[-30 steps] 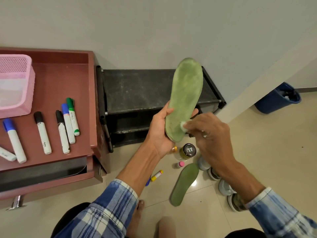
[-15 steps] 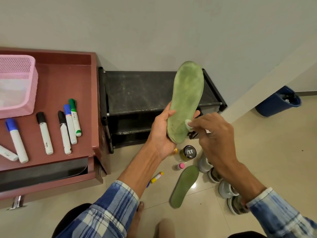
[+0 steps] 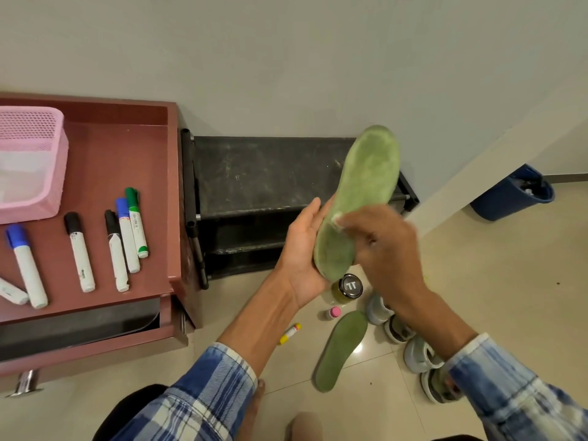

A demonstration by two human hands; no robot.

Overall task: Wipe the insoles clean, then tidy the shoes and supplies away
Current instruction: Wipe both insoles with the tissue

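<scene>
Head view: left grip (image 3: 305, 253) is clasping the green insole (image 3: 362, 192) upright before the shoe rack (image 3: 270, 183), right grip (image 3: 385, 249) is pinching a white pad (image 3: 336, 218), wiping mid-sole; next probably toe end, then second insole (image 3: 342, 348) below the rack.

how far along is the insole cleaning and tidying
Nothing looks finished. In hand: the left hand holds one green insole while the right hand rubs a white wipe on it. Left: the second insole, the shoes, the jar and a pink-capped bottle lie on the floor, not put away.
</scene>
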